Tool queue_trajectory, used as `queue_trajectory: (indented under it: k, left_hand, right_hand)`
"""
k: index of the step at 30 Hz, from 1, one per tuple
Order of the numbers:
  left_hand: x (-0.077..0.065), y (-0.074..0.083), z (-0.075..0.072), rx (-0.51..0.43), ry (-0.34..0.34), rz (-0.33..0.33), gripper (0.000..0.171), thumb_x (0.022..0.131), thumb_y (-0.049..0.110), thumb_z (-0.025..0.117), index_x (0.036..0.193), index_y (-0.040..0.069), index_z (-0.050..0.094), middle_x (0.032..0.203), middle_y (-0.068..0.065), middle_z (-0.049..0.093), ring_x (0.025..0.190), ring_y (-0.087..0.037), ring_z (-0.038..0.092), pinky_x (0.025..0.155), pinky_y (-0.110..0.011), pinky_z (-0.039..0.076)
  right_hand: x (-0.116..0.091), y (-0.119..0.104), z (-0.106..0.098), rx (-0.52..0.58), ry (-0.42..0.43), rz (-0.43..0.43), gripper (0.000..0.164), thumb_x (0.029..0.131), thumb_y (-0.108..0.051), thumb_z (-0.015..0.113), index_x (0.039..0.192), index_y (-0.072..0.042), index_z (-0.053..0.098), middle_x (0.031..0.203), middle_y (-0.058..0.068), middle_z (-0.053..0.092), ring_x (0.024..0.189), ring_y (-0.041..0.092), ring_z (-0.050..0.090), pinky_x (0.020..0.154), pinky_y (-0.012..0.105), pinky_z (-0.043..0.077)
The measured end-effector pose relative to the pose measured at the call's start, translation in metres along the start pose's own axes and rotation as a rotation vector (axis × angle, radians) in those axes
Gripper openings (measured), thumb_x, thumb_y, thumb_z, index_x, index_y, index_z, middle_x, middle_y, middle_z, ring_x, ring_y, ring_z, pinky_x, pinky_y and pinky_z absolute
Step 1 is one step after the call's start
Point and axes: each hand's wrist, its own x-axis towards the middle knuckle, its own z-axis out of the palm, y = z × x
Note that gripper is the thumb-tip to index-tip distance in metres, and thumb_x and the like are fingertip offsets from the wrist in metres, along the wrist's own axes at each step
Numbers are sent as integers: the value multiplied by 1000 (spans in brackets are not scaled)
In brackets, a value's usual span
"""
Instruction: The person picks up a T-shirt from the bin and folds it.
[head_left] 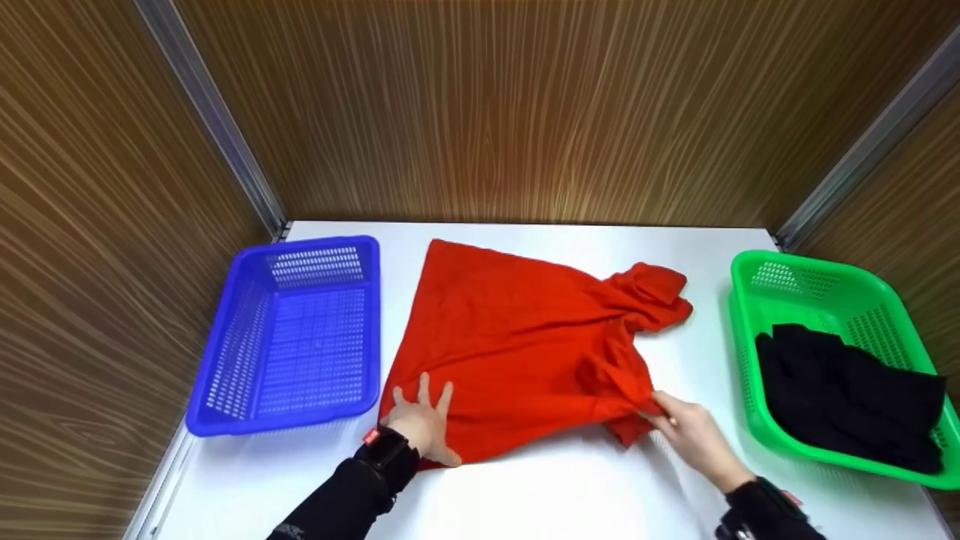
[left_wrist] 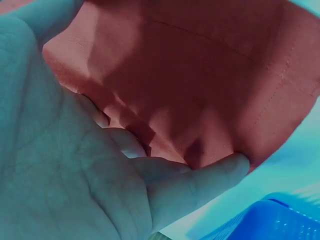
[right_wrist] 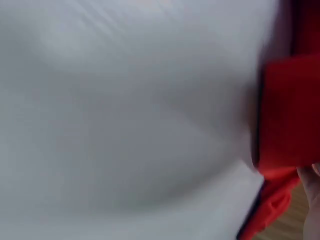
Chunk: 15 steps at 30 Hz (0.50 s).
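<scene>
A red shirt (head_left: 499, 322) lies spread across the white table, its straight hem toward the left and its right end bunched in folds. With fingers spread, my left hand (head_left: 421, 426) rests on the shirt's near left corner. In the left wrist view, the fingertips of that hand (left_wrist: 75, 165) touch the red fabric (left_wrist: 200, 70) beside a stitched hem. My right hand (head_left: 691, 436) pinches the shirt's near right edge, where the cloth is gathered. The right wrist view catches only part of this hand (right_wrist: 312, 200) at the border, against the red cloth (right_wrist: 292, 115).
A blue perforated basket (head_left: 373, 337) with nothing in it stands left of the shirt. On the right, a green basket (head_left: 742, 360) holds black cloth (head_left: 840, 397). Wood-grain panels (head_left: 487, 112) enclose the white table (head_left: 525, 495) at the back and sides.
</scene>
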Motion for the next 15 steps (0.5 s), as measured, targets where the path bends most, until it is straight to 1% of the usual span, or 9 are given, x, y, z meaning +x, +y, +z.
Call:
queue_trajectory:
  k: [2, 4, 6, 8, 9, 11, 12, 13, 15]
  left_hand:
    - [-1, 0, 1, 6, 2, -5, 125, 74, 72, 82, 170, 26, 16, 177, -16, 12, 153, -59, 27, 89, -63, 60]
    - [-1, 0, 2, 9, 2, -8, 129, 72, 72, 84, 170, 26, 16, 177, -17, 12, 153, -59, 27, 89, -65, 59]
    - [-1, 0, 2, 2, 1, -8, 129, 71, 71, 85, 170, 26, 16, 177, -17, 12, 153, -59, 27, 89, -67, 59]
    - [0, 0, 3, -11, 5, 2, 125, 73, 69, 85, 170, 26, 18, 176, -18, 12, 152, -60, 27, 88, -66, 59]
    - [1, -1, 3, -26, 11, 10, 121, 75, 68, 84, 170, 26, 20, 176, -19, 13, 152, -61, 27, 87, -66, 59]
    - [3, -2, 4, -66, 32, 32, 110, 81, 62, 81, 168, 25, 26, 175, -20, 15, 151, -62, 28, 86, -69, 58]
    - [4, -4, 6, -83, 56, 45, 101, 85, 57, 80, 167, 24, 30, 174, -22, 17, 149, -63, 29, 87, -70, 57]
    - [5, -5, 8, -90, 89, 63, 93, 88, 51, 78, 164, 22, 34, 173, -23, 21, 147, -64, 32, 86, -71, 57]
    - [8, -8, 15, -68, 200, 108, 68, 93, 36, 72, 151, 13, 45, 167, -26, 35, 139, -64, 45, 81, -71, 58]
  right_hand:
    - [-3, 6, -9, -20, 52, -41, 32, 76, 11, 84, 99, -9, 74, 88, 5, 80, 77, 15, 76, 66, 25, 58]
    - [-8, 14, -16, -17, 72, -59, 37, 74, 15, 84, 98, -11, 75, 86, 1, 79, 78, 4, 72, 68, 16, 54]
    - [-14, 19, -24, 35, 71, -17, 38, 75, 18, 81, 99, -12, 76, 87, 1, 78, 82, -4, 69, 71, 8, 50]
    - [-20, 23, -30, 131, 55, 44, 38, 77, 23, 75, 96, -11, 77, 91, 2, 78, 88, -7, 67, 78, 5, 48]
    - [-22, 25, -33, 190, 41, 80, 37, 79, 24, 72, 92, -10, 76, 92, 4, 78, 91, -6, 68, 80, 5, 48]
    - [-26, 26, -36, 247, 19, 141, 41, 80, 27, 65, 82, -13, 73, 90, 5, 76, 94, -4, 68, 84, 4, 47]
    - [-28, 28, -37, 239, 12, 145, 43, 79, 28, 63, 77, -15, 69, 88, 4, 74, 91, -3, 68, 83, 4, 46]
    - [-29, 28, -36, 206, 7, 136, 44, 77, 27, 63, 75, -16, 67, 87, 4, 72, 90, -1, 68, 83, 3, 45]
    - [-30, 25, -33, 109, 8, 99, 41, 74, 26, 66, 78, -15, 67, 88, 2, 71, 90, 3, 68, 85, 2, 43]
